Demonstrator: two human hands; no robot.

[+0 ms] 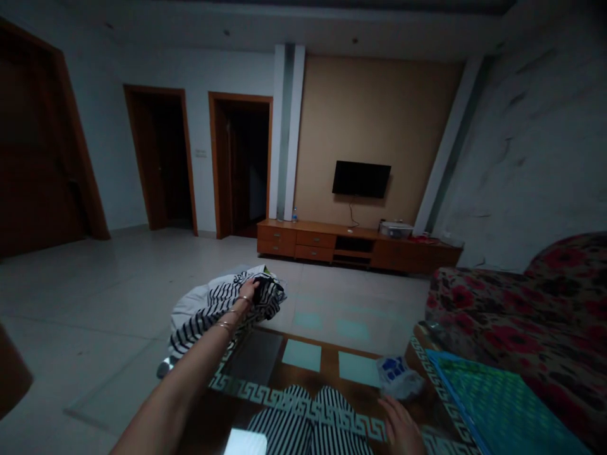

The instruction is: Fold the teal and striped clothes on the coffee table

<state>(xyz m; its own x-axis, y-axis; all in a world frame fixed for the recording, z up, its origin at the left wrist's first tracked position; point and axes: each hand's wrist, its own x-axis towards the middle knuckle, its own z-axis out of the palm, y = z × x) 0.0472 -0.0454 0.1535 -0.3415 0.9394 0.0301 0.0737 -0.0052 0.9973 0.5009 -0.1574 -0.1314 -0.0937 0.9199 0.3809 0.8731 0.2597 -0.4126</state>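
My left hand [248, 291], with bracelets on the wrist, stretches forward and is closed on a bundle of clothes. The bundle includes a black-and-white striped garment [196, 325] and a plain white cloth [190, 302], with a darker patterned piece near the fingers. It lies at the far left edge of the glass table [258, 395], which has a key-pattern border. My right hand [401, 426] rests low at the right over the glass, fingers stretched out and holding nothing. Just beyond it sits a crumpled plastic bag [403, 382] with blue print.
A folded blue-green cloth [509, 395] lies at the table's right, beside a floral sofa [493, 303]. Striped trousers [284, 430] show at the glass. Across the tiled floor stand a low wooden cabinet [313, 245] and a wall-mounted television [361, 179]. Doorways are at left.
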